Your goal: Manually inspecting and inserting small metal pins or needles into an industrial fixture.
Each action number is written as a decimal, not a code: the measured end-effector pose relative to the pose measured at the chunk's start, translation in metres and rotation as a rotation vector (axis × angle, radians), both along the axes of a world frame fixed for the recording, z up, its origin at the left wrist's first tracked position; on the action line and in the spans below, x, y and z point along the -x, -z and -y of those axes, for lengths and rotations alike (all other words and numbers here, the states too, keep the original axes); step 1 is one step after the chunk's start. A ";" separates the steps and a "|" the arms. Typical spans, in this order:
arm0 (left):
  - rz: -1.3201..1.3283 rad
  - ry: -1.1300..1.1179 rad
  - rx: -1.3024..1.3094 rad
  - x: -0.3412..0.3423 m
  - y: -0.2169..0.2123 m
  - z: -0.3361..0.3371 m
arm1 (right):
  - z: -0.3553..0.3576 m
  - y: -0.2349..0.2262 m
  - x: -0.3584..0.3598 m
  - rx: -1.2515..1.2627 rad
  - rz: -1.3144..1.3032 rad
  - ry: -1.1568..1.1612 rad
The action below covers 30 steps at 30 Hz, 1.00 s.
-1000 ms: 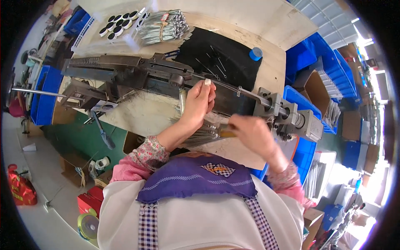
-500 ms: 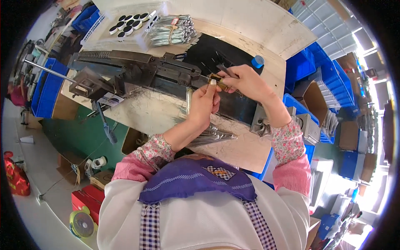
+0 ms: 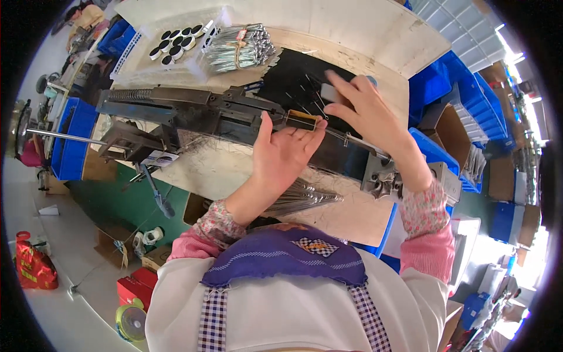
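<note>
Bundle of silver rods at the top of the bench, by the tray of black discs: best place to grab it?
Grip the bundle of silver rods at its banded middle, coming from above with fingers across the rods. The band keeps them together there, while the loose ends fan out. The tray of black discs crowds its left end.

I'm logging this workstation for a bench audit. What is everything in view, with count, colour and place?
Metal press jig: one, dark, across the bench.
Black mat: one, behind the jig.
Bundle of metal rods: one, silver, tied, far side of the bench.
White tray: one, far left, holding black round discs, about nine.
Loose wires: a pile, silver, at the near edge of the bench.
Blue bins: several, to the right.
Red bag: one, on the floor at left.
Left hand: resting on the jig, fingers flat.
Right hand: over the mat, fingers spread.
</note>
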<state>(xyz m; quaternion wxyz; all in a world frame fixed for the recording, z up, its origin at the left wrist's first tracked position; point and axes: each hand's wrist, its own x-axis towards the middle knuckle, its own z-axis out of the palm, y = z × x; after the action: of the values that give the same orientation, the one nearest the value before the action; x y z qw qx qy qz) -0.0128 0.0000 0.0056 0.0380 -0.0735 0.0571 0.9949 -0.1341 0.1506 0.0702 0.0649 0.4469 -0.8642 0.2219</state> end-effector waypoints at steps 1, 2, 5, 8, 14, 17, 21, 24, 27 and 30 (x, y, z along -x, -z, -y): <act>0.031 -0.010 -0.029 0.000 -0.001 0.001 | 0.000 0.001 -0.010 0.090 -0.045 0.047; 0.064 -0.028 -0.055 -0.002 -0.001 0.001 | 0.005 0.007 -0.023 0.085 -0.042 0.032; -0.049 -0.013 -0.091 -0.006 0.013 0.008 | 0.022 0.019 -0.047 0.113 -0.099 -0.203; -0.047 -0.008 0.045 -0.012 0.011 0.000 | 0.026 0.021 -0.038 0.235 -0.040 -0.040; 0.010 -0.114 0.175 -0.019 0.005 -0.004 | 0.017 0.020 -0.024 0.151 0.187 -0.028; 0.020 -0.148 0.217 -0.018 0.000 -0.005 | 0.024 0.020 -0.027 0.157 0.061 -0.058; 0.007 -0.101 0.266 -0.016 -0.005 0.001 | 0.019 0.014 -0.026 0.096 0.027 -0.056; 0.011 -0.072 0.259 -0.014 -0.006 0.003 | 0.018 0.015 -0.027 0.100 -0.035 -0.063; -0.008 -0.059 0.215 -0.012 0.003 0.005 | 0.017 0.014 -0.027 0.096 -0.046 -0.064; -0.019 -0.051 0.187 -0.011 -0.001 0.005 | 0.016 0.012 -0.028 0.080 -0.040 -0.058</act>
<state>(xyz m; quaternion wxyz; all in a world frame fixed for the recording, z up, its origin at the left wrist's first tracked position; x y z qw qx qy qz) -0.0018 -0.0049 0.0066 0.0050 -0.0688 0.1479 0.9866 -0.1058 0.1351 0.0585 0.0935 0.4733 -0.8398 0.2489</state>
